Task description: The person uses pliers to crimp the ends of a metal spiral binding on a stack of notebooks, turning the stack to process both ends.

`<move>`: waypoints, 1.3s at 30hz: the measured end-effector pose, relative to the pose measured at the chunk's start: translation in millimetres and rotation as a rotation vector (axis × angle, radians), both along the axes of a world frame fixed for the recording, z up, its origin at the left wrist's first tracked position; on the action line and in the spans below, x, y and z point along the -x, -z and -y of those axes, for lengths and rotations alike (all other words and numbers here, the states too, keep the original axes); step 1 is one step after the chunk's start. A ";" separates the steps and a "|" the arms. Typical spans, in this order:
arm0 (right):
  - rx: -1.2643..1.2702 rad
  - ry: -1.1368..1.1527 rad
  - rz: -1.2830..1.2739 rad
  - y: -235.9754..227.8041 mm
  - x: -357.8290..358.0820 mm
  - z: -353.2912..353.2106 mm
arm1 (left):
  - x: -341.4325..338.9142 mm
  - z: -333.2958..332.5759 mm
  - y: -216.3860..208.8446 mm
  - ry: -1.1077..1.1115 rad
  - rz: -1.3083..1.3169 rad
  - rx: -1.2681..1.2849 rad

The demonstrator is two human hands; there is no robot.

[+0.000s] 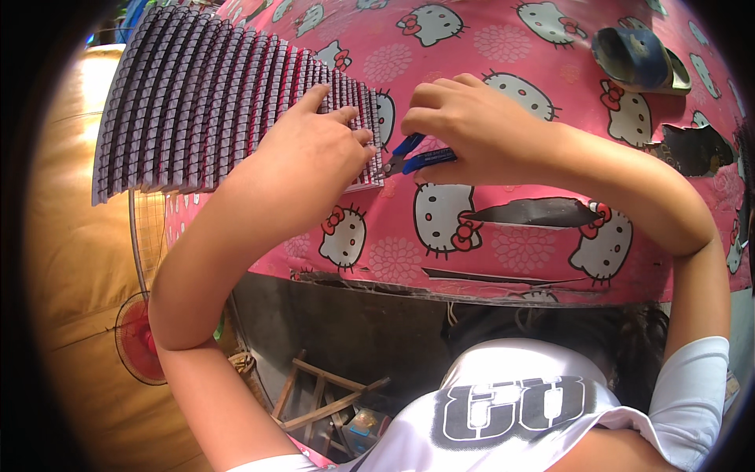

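A long row of spiral-bound booklets, stacked with their dark coils facing up, leans across the left side of the table. Over the row's right end lies my left hand, fingers spread on the coils and page edges. My right hand is closed around blue-handled pliers. Their metal jaws point left, at the lower right corner of the booklets near my left fingertips. Whether the jaws grip a coil end is too small to tell.
The pink patterned table cover has torn patches at the right and along its near edge. At the back right sits a dark blue slipper. Below the table are a red fan and a wooden frame.
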State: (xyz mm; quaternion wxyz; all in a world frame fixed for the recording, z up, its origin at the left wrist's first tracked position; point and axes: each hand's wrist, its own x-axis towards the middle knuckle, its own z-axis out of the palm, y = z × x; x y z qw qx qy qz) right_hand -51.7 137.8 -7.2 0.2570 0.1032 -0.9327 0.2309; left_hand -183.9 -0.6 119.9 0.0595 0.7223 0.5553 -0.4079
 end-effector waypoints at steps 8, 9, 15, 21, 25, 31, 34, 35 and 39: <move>0.178 -0.014 0.260 -5.5 9.1 4.5 | -3.0 -3.8 -2.4 -0.017 -0.023 0.040; 0.297 -0.014 0.414 -11.8 10.6 2.6 | -3.9 -5.5 -2.5 -0.020 -0.032 0.055; 0.668 -0.002 0.936 -49.9 15.7 -0.3 | -1.8 -4.4 10.8 0.114 0.019 -0.048; -0.054 0.006 0.119 -1.4 -2.6 0.4 | -3.4 -12.0 8.1 -0.044 -0.042 0.130; -0.139 0.027 -0.004 9.5 1.7 2.8 | -2.6 -8.6 7.6 -0.061 -0.019 0.094; 0.143 0.006 0.400 -7.9 9.0 8.0 | -4.7 -6.2 7.4 -0.038 -0.046 0.078; 0.341 0.015 0.776 -29.6 19.2 3.0 | -3.2 -6.9 8.6 -0.035 -0.039 0.084; 0.376 0.017 0.878 -35.4 22.1 0.0 | -2.9 -9.1 9.2 -0.038 -0.042 0.097; 0.699 0.044 1.110 -51.1 24.6 -1.4 | -7.7 -10.3 9.9 -0.026 -0.111 0.146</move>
